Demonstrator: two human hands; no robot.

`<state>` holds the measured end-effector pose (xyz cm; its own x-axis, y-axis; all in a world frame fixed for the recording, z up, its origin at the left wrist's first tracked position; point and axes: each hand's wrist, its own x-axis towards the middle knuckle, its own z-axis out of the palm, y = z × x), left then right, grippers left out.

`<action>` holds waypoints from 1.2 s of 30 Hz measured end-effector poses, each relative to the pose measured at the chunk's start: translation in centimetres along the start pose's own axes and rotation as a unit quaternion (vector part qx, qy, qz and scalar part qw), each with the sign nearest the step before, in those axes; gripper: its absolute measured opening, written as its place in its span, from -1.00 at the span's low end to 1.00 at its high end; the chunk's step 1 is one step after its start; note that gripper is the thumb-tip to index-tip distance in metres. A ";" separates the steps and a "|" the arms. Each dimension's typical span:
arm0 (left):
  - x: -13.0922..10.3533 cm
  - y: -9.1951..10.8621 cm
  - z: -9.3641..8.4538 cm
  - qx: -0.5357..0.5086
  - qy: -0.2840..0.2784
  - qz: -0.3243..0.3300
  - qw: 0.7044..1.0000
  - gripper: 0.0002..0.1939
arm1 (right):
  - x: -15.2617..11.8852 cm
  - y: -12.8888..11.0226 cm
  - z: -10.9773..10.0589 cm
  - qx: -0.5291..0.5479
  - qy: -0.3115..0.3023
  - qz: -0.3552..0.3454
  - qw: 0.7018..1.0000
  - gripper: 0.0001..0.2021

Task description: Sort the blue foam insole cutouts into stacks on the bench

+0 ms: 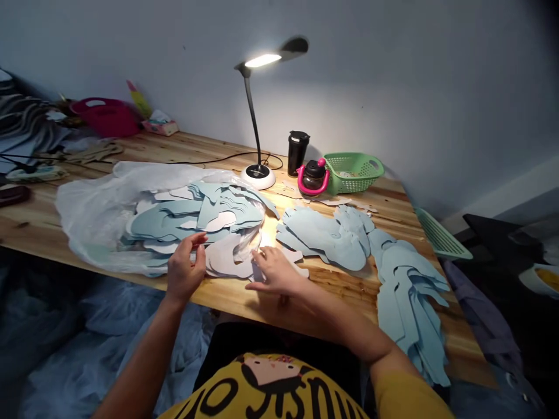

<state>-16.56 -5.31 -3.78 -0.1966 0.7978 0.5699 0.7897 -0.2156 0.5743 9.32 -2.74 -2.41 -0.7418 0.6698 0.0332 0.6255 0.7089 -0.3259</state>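
Note:
My left hand (187, 266) is beside the left end of a white cut-out piece (223, 256), its fingers apart and curved. Across from it, my right hand (275, 270) reaches over the right end of the white pieces with fingers spread; whether it touches them I cannot tell. Just behind my left hand, a pile of light blue cut-out pieces (174, 218) lies on a clear plastic bag (91, 203), with some white ones among them. To the right of my hands sits a stack of blue pieces (314, 233), and more blue pieces (410, 297) are fanned toward the table's right edge.
A lit desk lamp (258, 176) stands at the back of the wooden table (332, 291). Beside it are a black tumbler (298, 154), a pink-handled jar (313, 177) and a green basket (353, 181). A magenta basket (107, 119) and tissue box (161, 124) stand back left.

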 end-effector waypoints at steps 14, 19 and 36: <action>-1.6 -2.6 -0.9 -0.069 0.032 -0.173 0.982 -0.61 | -5.6 -2.9 -1.0 0.171 0.228 -0.041 0.958 -0.65; -1.4 2.1 2.1 -0.187 -0.068 -0.107 0.974 -0.59 | -5.0 1.9 -6.5 0.376 0.517 0.162 0.752 -0.64; -0.1 1.1 3.4 -0.047 -0.083 0.013 0.995 -0.75 | -9.8 7.5 -0.1 0.795 0.280 0.414 0.344 -0.71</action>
<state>-13.65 -3.76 -5.20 -0.0718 0.8716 0.4850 0.7337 -0.2832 0.6176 21.31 -4.01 -5.13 -0.0270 0.7505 -0.6603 -0.6872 -0.4937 -0.5330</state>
